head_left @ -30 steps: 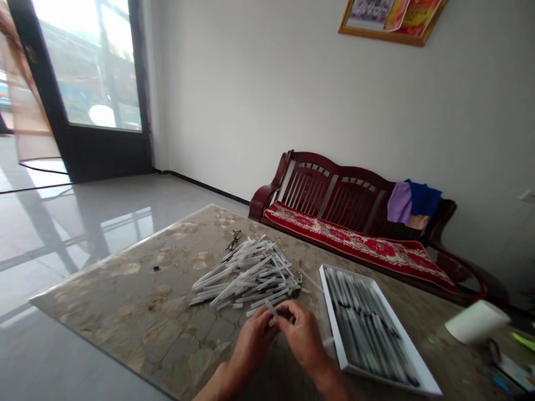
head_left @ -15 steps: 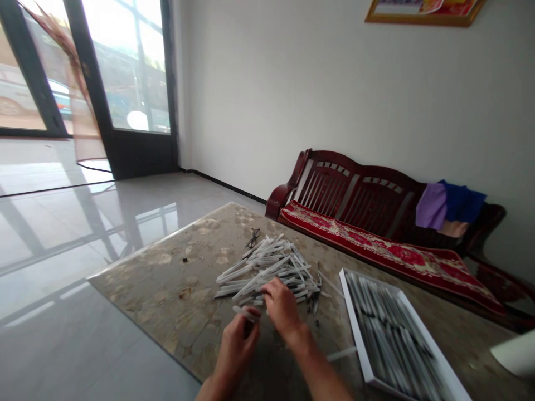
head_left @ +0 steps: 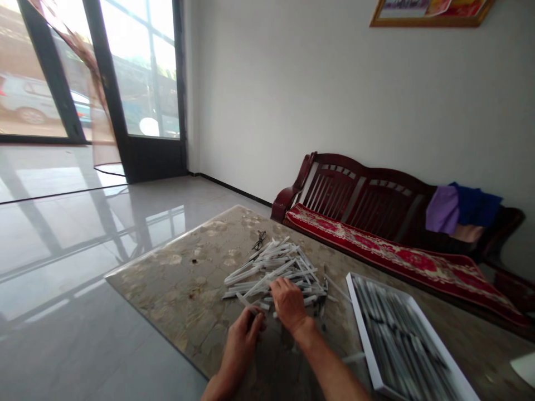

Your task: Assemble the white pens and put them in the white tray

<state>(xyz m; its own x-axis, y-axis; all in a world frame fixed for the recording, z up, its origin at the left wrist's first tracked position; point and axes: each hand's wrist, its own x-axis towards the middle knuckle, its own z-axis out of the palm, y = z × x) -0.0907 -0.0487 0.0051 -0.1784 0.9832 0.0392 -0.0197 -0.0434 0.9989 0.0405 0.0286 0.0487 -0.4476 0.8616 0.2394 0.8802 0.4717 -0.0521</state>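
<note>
On the stone-patterned tabletop [head_left: 171, 289] lies a loose heap of thin white plastic tubes [head_left: 276, 275], crossing in all directions, some with dark ends. My left hand [head_left: 242, 340] is shut on a single white tube [head_left: 246, 303] at the heap's front edge. My right hand [head_left: 287, 303] lies on the heap's front right, its fingertips down among the tubes and partly hidden. A white tray [head_left: 363, 334] packed with dark-and-white sticks stands to the right of my right hand, not touching it.
Dark-framed glasses [head_left: 259, 240] lie behind the heap. A red-cushioned wooden bench [head_left: 359, 206] runs along the table's far side. The table's left edge drops to a glossy tile floor [head_left: 71, 234]. A white paper object [head_left: 524, 368] sits at the right border.
My hands are further apart than a second ago, and my left hand now shows a tube. The whole scene has shifted right and up in view as the camera turned.
</note>
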